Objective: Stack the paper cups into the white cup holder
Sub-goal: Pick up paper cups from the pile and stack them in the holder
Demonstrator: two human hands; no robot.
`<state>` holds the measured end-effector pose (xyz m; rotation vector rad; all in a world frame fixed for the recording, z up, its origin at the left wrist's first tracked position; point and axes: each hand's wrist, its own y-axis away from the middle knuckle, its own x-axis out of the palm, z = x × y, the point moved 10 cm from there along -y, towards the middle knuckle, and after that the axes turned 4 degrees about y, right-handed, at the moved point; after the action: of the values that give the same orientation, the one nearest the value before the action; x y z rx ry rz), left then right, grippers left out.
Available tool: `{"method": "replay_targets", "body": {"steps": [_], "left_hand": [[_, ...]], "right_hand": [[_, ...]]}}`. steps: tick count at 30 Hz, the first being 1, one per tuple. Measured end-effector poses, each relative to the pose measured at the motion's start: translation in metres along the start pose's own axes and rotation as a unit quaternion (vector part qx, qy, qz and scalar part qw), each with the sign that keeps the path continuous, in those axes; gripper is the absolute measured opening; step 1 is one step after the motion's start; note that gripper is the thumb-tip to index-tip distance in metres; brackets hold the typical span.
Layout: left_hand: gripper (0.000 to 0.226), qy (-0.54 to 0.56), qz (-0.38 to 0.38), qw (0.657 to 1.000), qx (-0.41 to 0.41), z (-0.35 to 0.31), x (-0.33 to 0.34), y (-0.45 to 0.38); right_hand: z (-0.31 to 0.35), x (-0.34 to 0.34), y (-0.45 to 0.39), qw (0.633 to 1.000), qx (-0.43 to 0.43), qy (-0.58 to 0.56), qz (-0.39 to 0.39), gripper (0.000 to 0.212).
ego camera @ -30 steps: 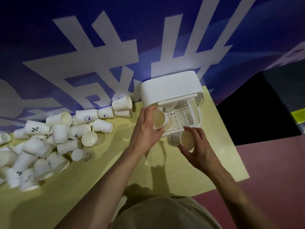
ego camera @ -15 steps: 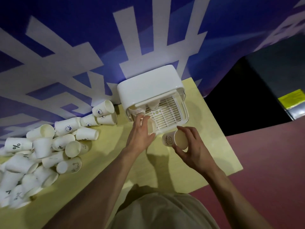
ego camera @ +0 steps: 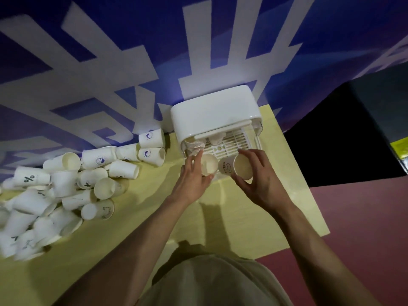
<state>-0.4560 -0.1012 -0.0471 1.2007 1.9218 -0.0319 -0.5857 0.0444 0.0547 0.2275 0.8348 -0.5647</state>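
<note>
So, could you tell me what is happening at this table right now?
A person is loading paper cups into the white cup holder. The left hand holds one cup at the holder's open front, and the right hand holds a printed cup beside it. A pile of loose cups waits on the yellow table.

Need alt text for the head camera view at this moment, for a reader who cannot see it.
Each of a person's hands holds a paper cup at the open front of a white cup holder: the left hand a plain cup, the right hand a printed cup. A pile of loose cups lies to the left on the yellow table.
</note>
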Motion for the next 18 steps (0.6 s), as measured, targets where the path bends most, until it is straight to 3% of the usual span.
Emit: {"method": "replay_targets", "body": {"steps": [8,18], "left_hand": [[0.05,0.093,-0.043,0.995,-0.016,0.061,-0.025,0.102],[0.04,0.109,-0.138,0.98,-0.091,0.155,-0.065,0.19]], "right_hand": [[0.04,0.061,-0.041,0.991,-0.067,0.088,0.077,0.07],[0.018,0.131,-0.057,0.973,-0.001,0.176,0.151,0.077]]}}
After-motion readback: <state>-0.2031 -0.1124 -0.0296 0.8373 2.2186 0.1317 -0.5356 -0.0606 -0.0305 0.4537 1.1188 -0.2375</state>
